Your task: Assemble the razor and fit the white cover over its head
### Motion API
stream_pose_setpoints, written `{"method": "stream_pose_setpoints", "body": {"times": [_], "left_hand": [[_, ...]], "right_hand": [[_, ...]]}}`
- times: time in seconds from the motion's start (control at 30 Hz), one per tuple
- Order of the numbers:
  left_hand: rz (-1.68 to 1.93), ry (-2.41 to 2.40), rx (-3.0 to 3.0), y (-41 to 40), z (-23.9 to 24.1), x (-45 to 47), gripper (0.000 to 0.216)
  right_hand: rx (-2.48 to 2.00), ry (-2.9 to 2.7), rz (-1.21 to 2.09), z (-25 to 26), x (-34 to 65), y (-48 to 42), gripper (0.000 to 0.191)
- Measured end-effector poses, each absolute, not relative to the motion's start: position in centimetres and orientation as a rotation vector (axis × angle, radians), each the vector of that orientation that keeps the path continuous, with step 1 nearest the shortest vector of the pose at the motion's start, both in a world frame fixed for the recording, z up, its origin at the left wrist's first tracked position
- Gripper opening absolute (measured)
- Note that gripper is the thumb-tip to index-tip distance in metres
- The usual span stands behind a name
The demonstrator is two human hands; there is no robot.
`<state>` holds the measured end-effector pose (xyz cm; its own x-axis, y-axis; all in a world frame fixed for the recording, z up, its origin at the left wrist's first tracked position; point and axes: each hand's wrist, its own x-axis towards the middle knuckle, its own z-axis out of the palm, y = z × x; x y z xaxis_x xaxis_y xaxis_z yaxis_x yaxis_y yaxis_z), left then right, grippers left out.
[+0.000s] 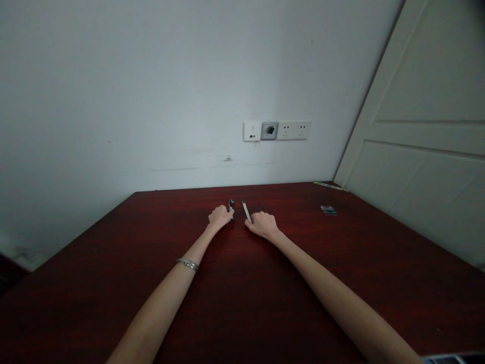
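My left hand [220, 216] is closed around a small dark-and-silver tool [231, 203] with a wide head, which sticks up past the thumb. Its exact kind is too small to make out, and the fingers cover part of its handle. Just to the right, my right hand [262, 224] pinches the near end of a slim whitish pen-like stick [246, 210] with a dark tip. That tip points away from me and slightly left. Both hands are low over the dark red wooden table [242, 303], a small gap between them.
A small clear packet [329, 210] with dark contents lies to the right. A pale strip [329, 186] is at the table's far right corner. Behind stands a white wall [170, 101] with sockets [293, 131]; a pale panelled door [424, 167] borders the right side.
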<state>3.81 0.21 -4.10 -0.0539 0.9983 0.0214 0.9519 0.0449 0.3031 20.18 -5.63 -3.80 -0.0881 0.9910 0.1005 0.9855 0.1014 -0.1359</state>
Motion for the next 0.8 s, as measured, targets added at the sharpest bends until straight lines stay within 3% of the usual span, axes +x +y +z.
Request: {"method": "stream_pose_setpoints", "body": {"times": [0.2,0.47,0.67,0.8], "left_hand": [[0.468,2.113,1.99,1.4,-2.3,4.0,0.044],[0.629,1.733,2.285,3.1,-0.6,11.6,0.031],[0.561,1.259,2.526,3.6,-1.3,20.4,0.03],[0.5,1.064,2.66,3.7,-2.2,26.3,0.045]], "right_hand": [[-2.073,-2.003,-0.017,-1.9,24.0,-4.9,0.044],[-2.134,-1.598,-0.147,-2.1,39.0,-5.7,0.025],[-2.196,-1.488,-0.132,-5.3,49.6,-7.2,0.03],[-2.14,-1.541,-0.16,-7.7,53.5,-7.2,0.037]]}}
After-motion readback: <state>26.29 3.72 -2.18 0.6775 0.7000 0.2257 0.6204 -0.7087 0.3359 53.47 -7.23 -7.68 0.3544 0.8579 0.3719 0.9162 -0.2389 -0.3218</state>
